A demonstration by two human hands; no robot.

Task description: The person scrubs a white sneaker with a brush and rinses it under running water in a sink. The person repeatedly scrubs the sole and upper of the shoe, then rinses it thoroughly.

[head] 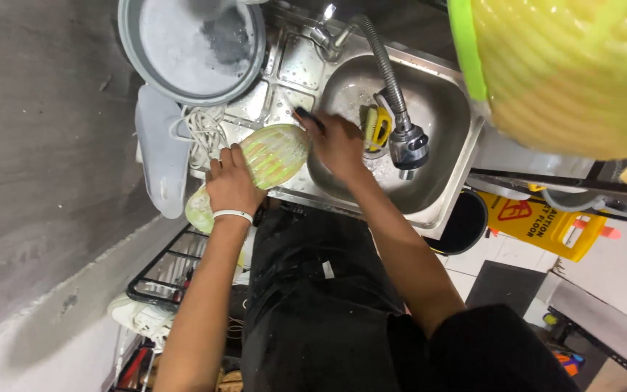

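My left hand [232, 185], with a white band on its wrist, presses down on a shoe turned sole up, its pale green ribbed sole [276, 154] resting on the sink's edge. My right hand [340, 145] grips a dark-handled brush [306, 116] at the toe end of that sole, just over the steel sink bowl [437, 109]. A second white shoe [162, 149] with loose laces lies just left of my left hand.
A grey basin [191, 45] of soapy water sits above the shoes. A flexible tap hose [393, 87] hangs over the bowl, beside a yellow scrubber [377, 127]. A yellow-green basket [567, 69] is top right, with a yellow floor sign [538, 218], a black bin [466, 226] and a shoe rack [161, 283] below.
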